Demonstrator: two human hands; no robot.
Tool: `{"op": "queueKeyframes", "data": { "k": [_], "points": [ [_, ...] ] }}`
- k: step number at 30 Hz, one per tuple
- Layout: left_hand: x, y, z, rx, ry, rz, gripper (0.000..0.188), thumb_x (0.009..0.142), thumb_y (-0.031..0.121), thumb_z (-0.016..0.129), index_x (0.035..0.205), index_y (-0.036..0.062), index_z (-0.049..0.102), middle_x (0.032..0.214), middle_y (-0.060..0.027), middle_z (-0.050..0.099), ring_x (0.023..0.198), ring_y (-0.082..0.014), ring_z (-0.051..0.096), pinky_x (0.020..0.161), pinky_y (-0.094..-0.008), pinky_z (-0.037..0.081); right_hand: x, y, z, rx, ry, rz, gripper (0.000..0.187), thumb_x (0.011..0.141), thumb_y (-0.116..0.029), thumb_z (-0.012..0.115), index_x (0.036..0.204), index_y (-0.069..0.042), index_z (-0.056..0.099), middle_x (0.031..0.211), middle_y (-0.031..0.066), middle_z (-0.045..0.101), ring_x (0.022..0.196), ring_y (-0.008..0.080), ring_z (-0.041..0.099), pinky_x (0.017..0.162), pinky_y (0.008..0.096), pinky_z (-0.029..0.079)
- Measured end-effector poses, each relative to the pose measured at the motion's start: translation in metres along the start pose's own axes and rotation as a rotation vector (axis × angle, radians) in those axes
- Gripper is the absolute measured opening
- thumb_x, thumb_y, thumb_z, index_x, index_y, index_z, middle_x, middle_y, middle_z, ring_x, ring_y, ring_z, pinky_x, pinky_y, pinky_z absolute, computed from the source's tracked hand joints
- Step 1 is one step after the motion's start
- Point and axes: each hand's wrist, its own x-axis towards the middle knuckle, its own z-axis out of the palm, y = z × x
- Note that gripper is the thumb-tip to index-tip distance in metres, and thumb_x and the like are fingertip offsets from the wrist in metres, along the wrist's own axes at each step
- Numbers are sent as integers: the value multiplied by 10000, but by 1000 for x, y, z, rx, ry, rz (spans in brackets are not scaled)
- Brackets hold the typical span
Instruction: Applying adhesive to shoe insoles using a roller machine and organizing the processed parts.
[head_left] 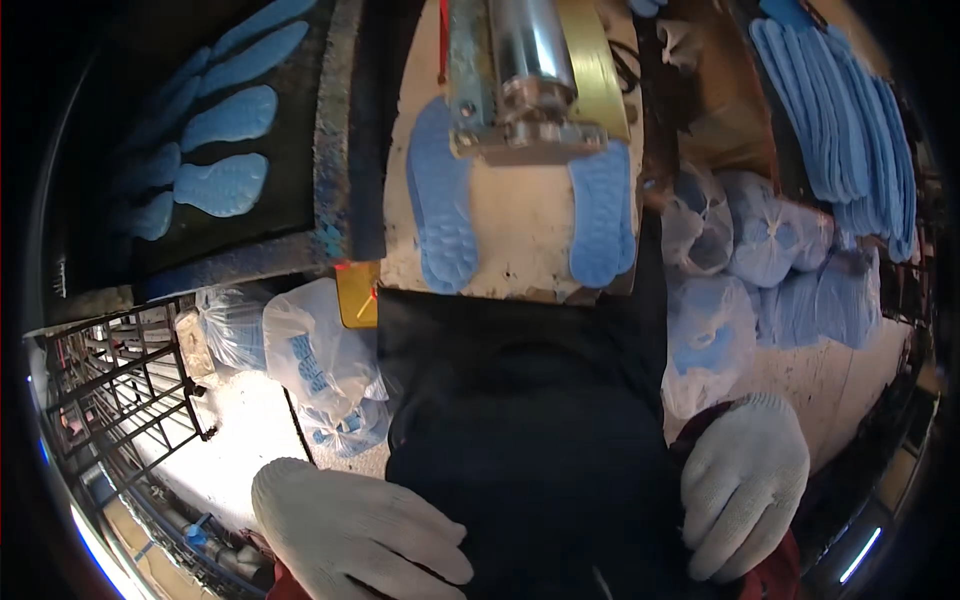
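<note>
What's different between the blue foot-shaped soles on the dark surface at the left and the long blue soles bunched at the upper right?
The blue foot-shaped soles at the left are spread out, while the long blue soles at the upper right are packed tightly together. The left soles lie mostly sideways in the picture; the upper-right soles run more up and down. Both groups are blue.

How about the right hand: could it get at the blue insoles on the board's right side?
Probably yes: nothing seems to block the right hand from the near ends of the blue insoles, though the metal press head sits close to their far ends.
</note>
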Motion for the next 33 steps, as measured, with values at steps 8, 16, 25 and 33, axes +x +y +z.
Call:
{"op": "queueKeyframes", "data": {
  "k": [8,16,25,33],
  "points": [
    [21,-14,-6,-368,-68,349,145,887,20,617,937,-115,625,861,-249,628,554,-264,584,430,-328,450,11,0,-3,-38,-11,-93,295,987,-124,449,998,56,682,1098,222,650,863,259,631,646,304,496],
    [45,2,-17,-315,-435,348,194,952,76,486,978,-60,621,841,-179,616,612,-240,588,474,-336,437,53,-19,-14,-168,-209,-100,225,979,-191,510,918,-47,671,995,101,683,819,186,643,599,288,478],
    [-22,-61,-65,-399,141,14,270,950,116,589,1128,-83,623,1028,-180,687,900,-306,670,784,-396,539,-27,31,-39,101,354,85,253,870,-160,626,836,79,699,880,245,684,686,340,610,648,415,472],
    [-15,-34,-185,375,944,-451,375,958,268,613,1173,-39,610,942,-57,653,798,-122,601,733,-262,508,-89,80,-72,-778,1188,1005,238,936,-189,599,908,38,661,856,67,644,789,135,579,734,262,448]
  ]
}}
